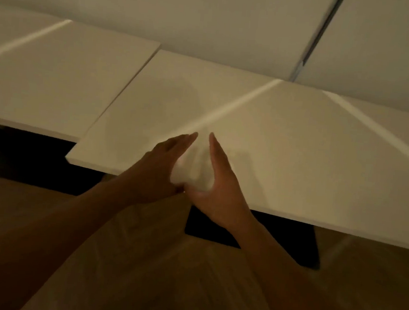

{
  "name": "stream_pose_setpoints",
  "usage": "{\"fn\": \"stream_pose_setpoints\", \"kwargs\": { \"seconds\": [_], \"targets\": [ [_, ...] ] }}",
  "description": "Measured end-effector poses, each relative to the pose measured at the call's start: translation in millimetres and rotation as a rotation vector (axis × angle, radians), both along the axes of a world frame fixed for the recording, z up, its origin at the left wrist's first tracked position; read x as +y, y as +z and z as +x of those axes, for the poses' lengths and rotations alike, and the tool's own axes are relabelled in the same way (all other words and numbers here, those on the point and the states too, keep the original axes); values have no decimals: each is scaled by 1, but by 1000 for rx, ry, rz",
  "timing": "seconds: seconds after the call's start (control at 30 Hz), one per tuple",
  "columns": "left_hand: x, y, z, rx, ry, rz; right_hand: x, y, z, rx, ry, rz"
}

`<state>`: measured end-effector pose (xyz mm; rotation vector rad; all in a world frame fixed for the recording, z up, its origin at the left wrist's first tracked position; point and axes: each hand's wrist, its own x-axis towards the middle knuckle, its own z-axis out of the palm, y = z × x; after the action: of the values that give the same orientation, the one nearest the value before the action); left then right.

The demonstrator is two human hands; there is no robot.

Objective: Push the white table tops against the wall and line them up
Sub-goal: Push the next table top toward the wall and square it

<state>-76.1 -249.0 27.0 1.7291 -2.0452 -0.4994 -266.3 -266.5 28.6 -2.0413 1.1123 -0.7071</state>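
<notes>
No readable text, label, brand, number or sign anywhere in the head view. The flat white rectangular table tops (pixel 262 125) carry plain unmarked surfaces, only light streaks across them. The pale wall (pixel 185 14) behind them is blank too. The dark table base (pixel 289 240) and the brown wooden floor (pixel 152 273) show no print either; the picture is dim and slightly blurred.

I seem to be in a dim, plain indoor room, perhaps a meeting or dining space: white table tops (pixel 261 135) stand in a row along a bare pale wall (pixel 209 15), on black bases (pixel 289 242) over wood-look flooring (pixel 163 286).
</notes>
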Motion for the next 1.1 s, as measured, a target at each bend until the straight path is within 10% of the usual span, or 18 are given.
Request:
{"fn": "stream_pose_setpoints", "kwargs": {
  "seconds": [0.4,0.57,0.77,1.1],
  "targets": [
    [-30,2,-209,112,-161,-5,-7,-13,-264,148,-380,5],
    [-50,-14,-276,-200,-227,-45,-26,-30,-324,426,-303,-144],
    [-68,-52,-316,-522,-116,-20,-61,-50,-337,855,-258,-140],
    [-76,-68,-316,-555,-79,-150,-69,-64,-326,836,-369,-261]
  ]
}}
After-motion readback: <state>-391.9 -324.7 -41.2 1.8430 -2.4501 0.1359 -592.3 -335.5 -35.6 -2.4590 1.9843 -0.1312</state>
